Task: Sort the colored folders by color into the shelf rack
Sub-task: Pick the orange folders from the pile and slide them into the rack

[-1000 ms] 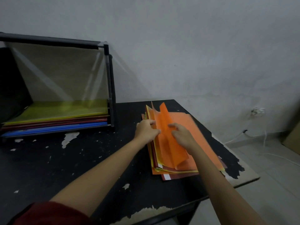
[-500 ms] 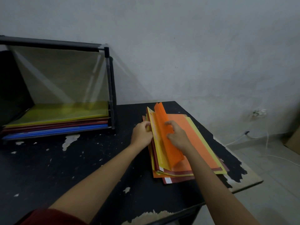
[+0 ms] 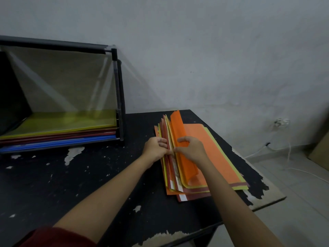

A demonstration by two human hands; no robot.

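Orange folder point(image 3: 180, 138) stands peeled up from the folder stack point(image 3: 195, 192) near the far right corner of the surface point(image 3: 89, 175), pinched back by the right hand point(image 3: 191, 148); the left hand point(image 3: 156, 147) pinches the leaves beneath, likely seeking a colour for the shelf rack point(image 3: 119, 97).

Shelf rack point(image 3: 121, 104) cut by left edge, lower folders point(image 3: 197, 195) mostly covered — edges only

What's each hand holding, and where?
Left hand pinches the lifted long edges of red and yellow folders in the stack; right hand grips the raised orange folder mid-edge.
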